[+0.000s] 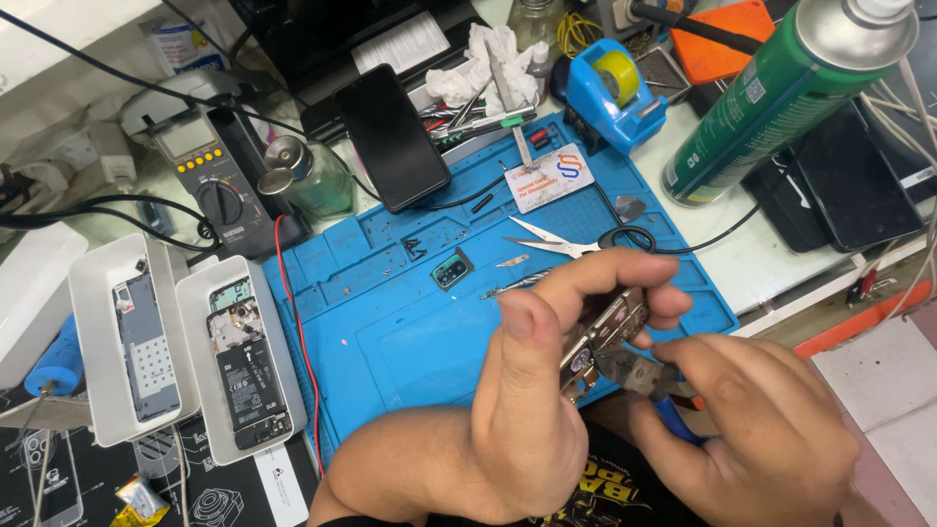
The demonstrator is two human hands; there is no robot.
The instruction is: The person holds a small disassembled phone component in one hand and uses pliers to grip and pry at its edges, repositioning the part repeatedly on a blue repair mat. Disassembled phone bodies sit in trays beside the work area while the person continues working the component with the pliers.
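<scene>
My left hand [532, 390] pinches a small metal phone part [607, 332] between thumb and fingers above the blue work mat [390, 322]. My right hand [761, 429] holds blue-handled pliers [644, 381], whose dark jaws touch the lower edge of that part. Both hands hover near the mat's front right corner. A small camera module [451, 271] lies on the mat just behind them, and scissors [566, 242] lie further back.
Two white trays [98, 293] at the left hold opened phones. A multimeter [217, 185], a black phone [390, 137], a blue tape dispenser [613, 93] and a green spray can [781, 98] stand behind the mat. Cables cross the bench.
</scene>
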